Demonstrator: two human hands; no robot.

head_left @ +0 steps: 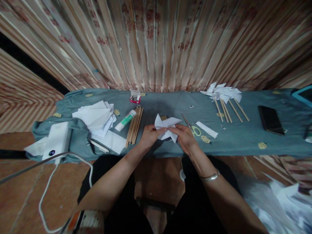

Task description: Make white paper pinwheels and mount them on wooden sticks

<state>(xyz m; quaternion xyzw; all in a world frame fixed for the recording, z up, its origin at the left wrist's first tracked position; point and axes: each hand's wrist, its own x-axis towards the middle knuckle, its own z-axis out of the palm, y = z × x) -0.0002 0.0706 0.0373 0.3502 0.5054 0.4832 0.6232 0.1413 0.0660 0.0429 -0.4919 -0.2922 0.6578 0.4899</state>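
Paper pinwheel (pixel 171 122) in both hands (pixel 149 135) (pixel 185 136)

Wide passage over grey-green cloth (pixel 168 100) between red-and-white cardboard box (pixel 135 98) and white paper pinwheels (pixel 226 93), green-handled metal scissors (pixel 196 131) obstructing beside right hand (pixel 185 138), tan wooden sticks (pixel 134 126) blocking left hand's (pixel 149 136) outer side

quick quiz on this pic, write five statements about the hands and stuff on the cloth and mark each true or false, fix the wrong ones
1. The left hand and right hand both hold the folded white paper. True.
2. The scissors lie to the right of the folded white paper. True.
3. The scissors have red handles. False: the handles are yellow-green.
4. The small red box is open. True.
5. The small red box is to the right of the scissors. False: it is to their left, near the far ends of the wooden sticks.
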